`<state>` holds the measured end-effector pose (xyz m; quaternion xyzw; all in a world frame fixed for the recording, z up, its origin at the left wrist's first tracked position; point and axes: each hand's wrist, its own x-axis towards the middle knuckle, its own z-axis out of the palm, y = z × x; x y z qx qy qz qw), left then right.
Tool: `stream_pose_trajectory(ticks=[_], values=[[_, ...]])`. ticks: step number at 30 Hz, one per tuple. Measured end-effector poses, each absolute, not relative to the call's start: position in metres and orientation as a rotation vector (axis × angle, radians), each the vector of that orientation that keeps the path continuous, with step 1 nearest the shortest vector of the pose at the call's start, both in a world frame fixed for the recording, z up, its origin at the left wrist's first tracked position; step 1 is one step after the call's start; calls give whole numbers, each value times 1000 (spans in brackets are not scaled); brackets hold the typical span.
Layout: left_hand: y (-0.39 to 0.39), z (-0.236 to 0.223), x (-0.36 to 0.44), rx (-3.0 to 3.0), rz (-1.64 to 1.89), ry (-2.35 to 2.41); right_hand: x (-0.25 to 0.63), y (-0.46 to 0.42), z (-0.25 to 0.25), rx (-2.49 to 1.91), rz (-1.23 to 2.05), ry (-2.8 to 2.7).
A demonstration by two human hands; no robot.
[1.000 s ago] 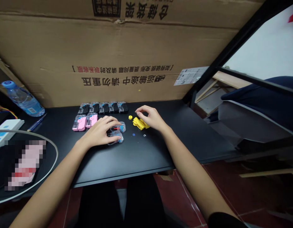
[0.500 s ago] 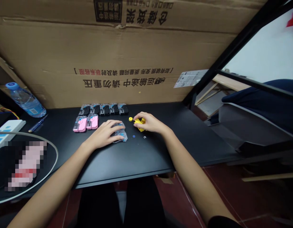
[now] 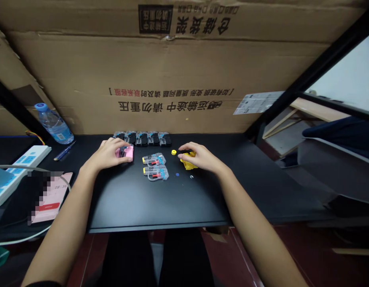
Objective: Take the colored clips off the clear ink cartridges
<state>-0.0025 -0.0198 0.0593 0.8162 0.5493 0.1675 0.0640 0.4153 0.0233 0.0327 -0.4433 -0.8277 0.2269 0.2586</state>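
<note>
My left hand (image 3: pixel 105 155) is curled over the pink-and-clear plastic pieces (image 3: pixel 129 153), thumb at the near side and fingers at the far side; it hides much of them. My right hand (image 3: pixel 202 157) has its thumb and fingers around yellow plastic pieces (image 3: pixel 188 161) on the table. Between the hands lie two clear plastic pieces shaped like small toy pistols, a far one (image 3: pixel 154 159) and a near one (image 3: pixel 156 173), with blue and red parts and yellow ends. A small yellow round cap (image 3: pixel 174 152) sits just left of my right fingertips.
A row of several black-and-clear pieces (image 3: pixel 141 139) stands along the cardboard (image 3: pixel 172 63) at the back. A blue disc (image 3: pixel 177 174) and a small white bit (image 3: pixel 192 176) lie in front. Leftward are a water bottle (image 3: pixel 56 125), a pen (image 3: pixel 64 151), a power strip (image 3: pixel 25 167) and a phone (image 3: pixel 54 199).
My left hand has moved left from the clear pieces onto the pink ones, leaving the clear pieces uncovered. My right hand stays at the yellow pieces. The camera view has shifted left.
</note>
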Motion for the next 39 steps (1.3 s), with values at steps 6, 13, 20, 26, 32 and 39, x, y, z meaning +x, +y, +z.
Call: stream_pose_trajectory(ticks=[6,13,20,26,32,39], values=[[-17,48,-5,2441,416,1499,411,22,35,-1152,528,-2192],[-22,52,2,2437,367,1509,401,20,38,-1094,435,-2144],[-24,53,3,2411,393,1525,402,20,39,-1073,422,-2100],[-32,67,31,2422,1064,1410,388,14,42,-1100,554,-1785],[-49,55,93,2464,1197,1068,332,-23,47,-884,1199,-1726],[-57,50,113,1819,1113,1010,316,-29,42,-804,1353,-1519]])
